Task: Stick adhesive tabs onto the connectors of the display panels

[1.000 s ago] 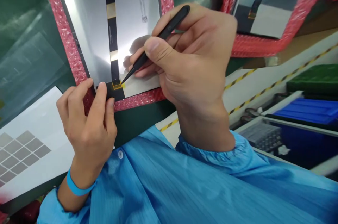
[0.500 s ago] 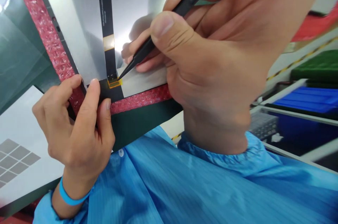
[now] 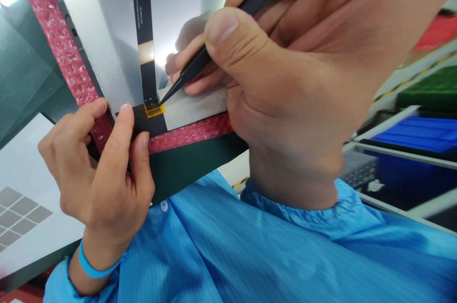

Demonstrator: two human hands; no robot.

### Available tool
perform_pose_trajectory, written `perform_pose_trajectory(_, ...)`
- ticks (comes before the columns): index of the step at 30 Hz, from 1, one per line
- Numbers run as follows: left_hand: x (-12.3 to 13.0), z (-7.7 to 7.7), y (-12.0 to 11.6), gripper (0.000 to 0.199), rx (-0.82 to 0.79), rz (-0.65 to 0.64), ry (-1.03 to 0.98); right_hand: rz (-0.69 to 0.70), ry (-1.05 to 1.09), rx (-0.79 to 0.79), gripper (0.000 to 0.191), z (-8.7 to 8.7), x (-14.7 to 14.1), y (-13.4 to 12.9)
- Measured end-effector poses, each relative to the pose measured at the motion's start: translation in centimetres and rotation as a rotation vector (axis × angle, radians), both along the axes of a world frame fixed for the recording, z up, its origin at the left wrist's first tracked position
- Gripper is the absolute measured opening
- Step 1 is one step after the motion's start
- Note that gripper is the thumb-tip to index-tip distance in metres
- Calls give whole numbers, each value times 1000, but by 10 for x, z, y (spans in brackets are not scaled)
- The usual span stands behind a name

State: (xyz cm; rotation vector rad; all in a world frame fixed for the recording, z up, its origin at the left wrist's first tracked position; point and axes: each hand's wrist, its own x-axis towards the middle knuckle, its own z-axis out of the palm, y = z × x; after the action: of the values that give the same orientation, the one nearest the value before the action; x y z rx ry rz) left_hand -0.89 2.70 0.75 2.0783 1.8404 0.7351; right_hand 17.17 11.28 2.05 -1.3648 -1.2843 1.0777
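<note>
While the loosely open left hand (image 3: 102, 169) apparently steadies the display panel (image 3: 107, 50), the right hand (image 3: 285, 79) grips tweezers (image 3: 196, 65) at the flex cable (image 3: 144, 22) between them.

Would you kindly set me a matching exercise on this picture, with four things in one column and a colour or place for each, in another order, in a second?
Things:
1. pointed tool
2. wristband
3. sheet with grey squares
4. bubble wrap

Colours or places:
A. white, at the picture's left edge
B. held in the right hand
C. pink, along edges of the silver panel
D. blue, around the wrist of the left hand

Right pairs: 1-B, 2-D, 3-A, 4-C
</note>
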Motion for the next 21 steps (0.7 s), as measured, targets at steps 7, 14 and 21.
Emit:
perform_pose_trajectory(7,0,3,-1,47,-34,-3,10,7,-38,-5,31,3,0,-1)
perform_pose_trajectory(14,0,1,-1,49,-15,-13,-7,8,-37,21,14,-1,0,-1)
perform_pose_trajectory(21,5,3,2,41,30,-42,105,8,-87,58,14,1,-1,-5)
